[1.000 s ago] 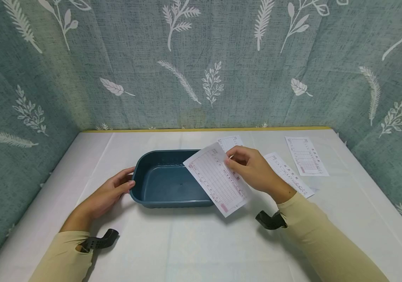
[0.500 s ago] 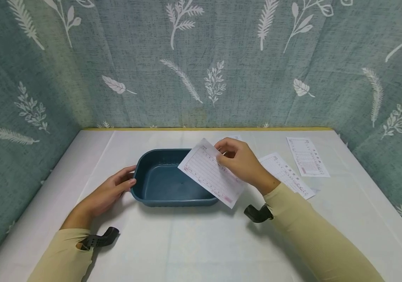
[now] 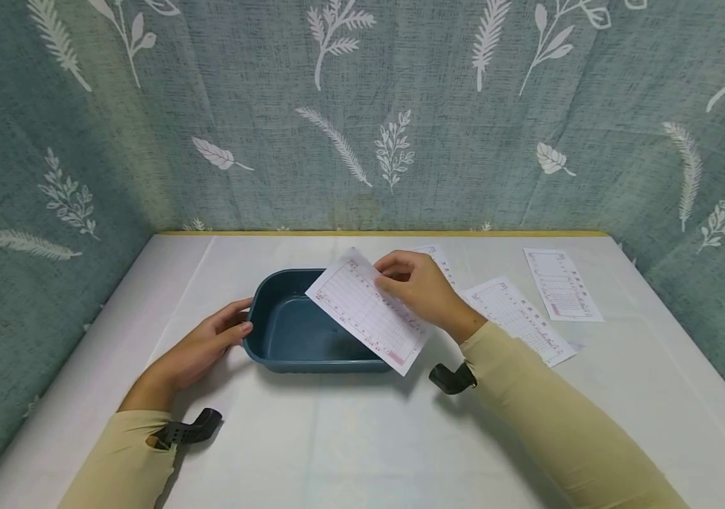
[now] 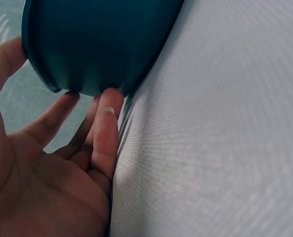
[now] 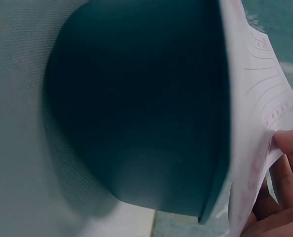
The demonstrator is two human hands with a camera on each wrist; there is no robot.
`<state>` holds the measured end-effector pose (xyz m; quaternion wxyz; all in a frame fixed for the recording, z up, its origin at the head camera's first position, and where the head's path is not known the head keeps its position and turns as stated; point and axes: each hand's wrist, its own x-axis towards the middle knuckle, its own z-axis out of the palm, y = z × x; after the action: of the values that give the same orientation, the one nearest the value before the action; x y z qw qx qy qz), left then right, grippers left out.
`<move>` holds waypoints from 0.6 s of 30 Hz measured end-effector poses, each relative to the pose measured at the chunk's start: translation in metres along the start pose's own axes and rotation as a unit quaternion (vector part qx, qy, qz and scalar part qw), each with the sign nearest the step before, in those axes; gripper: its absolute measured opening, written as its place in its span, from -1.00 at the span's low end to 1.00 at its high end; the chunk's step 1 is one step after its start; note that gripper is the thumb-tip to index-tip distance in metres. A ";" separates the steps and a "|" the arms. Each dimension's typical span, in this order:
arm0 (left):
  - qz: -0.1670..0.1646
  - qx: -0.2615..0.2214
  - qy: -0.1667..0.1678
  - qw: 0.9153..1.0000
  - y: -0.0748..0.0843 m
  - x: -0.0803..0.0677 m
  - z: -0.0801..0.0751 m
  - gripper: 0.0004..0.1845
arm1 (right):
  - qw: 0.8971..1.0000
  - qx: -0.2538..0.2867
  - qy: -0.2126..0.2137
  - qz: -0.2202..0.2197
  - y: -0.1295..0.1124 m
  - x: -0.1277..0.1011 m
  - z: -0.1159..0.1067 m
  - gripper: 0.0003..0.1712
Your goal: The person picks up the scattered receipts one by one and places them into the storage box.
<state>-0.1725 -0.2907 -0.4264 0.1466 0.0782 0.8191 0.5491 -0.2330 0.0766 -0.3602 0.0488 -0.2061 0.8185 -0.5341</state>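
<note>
Over the blue tub (image 3: pixel 299 332), the right hand (image 3: pixel 416 290) pinches a paper slip (image 3: pixel 365 311), tilted, w/ its low end past the near rim. Left hand (image 3: pixel 210 346), fingers straight, touches the tub's left end. Looks like the drop-in step; next, lower the slip & let go. Right of that hand, 3 more slips (image 3: pixel 518 318) lie on the white table (image 3: pixel 362 438); leaf-print cloth (image 3: pixel 362 113) hangs behind.

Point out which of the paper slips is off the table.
The slip pinched in the right hand, held tilted over the blue basin. The other three slips lie flat on the white table to its right.
</note>
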 end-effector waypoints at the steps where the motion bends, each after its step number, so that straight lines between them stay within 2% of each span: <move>1: -0.002 0.003 0.001 1.000 0.000 0.000 0.000 -0.33 | 1.000 -0.002 -0.002 0.001 0.001 0.002 0.002 -0.81; 18: -0.009 0.009 0.004 1.000 0.000 0.000 0.000 -0.32 | 0.998 -0.044 -0.040 -0.011 0.000 0.015 0.027 -0.88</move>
<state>-0.1721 -0.2906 -0.4262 0.1476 0.0699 0.8254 0.5404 -0.2383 0.0475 -0.3701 0.0662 -0.2386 0.8360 -0.4897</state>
